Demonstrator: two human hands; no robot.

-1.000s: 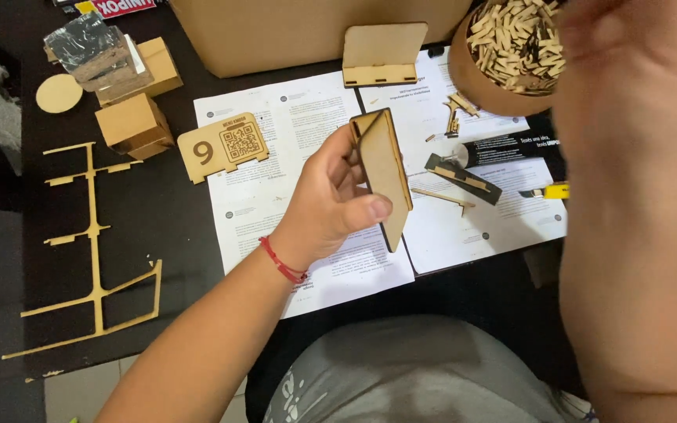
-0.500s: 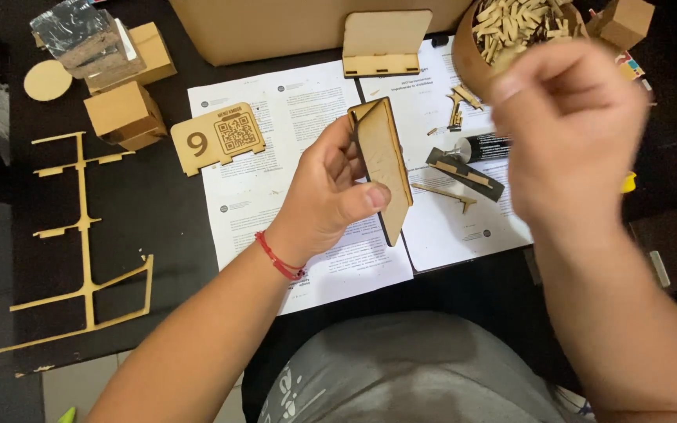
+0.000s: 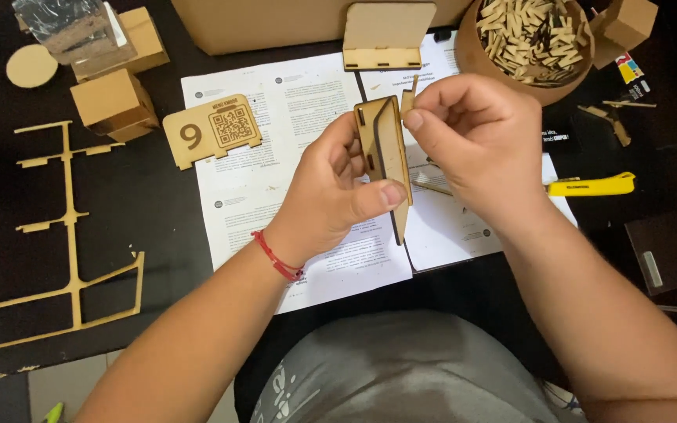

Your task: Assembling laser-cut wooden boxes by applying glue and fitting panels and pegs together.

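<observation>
My left hand (image 3: 327, 196) grips a flat laser-cut wooden panel (image 3: 385, 149) upright on its edge, above printed instruction sheets (image 3: 276, 117). A red string bracelet circles that wrist. My right hand (image 3: 479, 141) pinches a small wooden peg (image 3: 411, 92) between thumb and forefinger, right at the panel's upper edge. A round wooden bowl (image 3: 483, 59) filled with several small wooden pegs stands just behind the right hand.
A numbered wooden tag (image 3: 211, 129) lies on the sheets. Small wooden boxes (image 3: 113, 103), a disc (image 3: 30, 66) and a leftover cut-out frame (image 3: 68, 235) lie at the left. A slotted wooden stand (image 3: 387, 35) leans against a cardboard box. A yellow utility knife (image 3: 591, 186) lies at the right.
My right hand came down from the bowl with a small peg and now holds it against the panel's top edge. The left hand has kept hold of the panel.
</observation>
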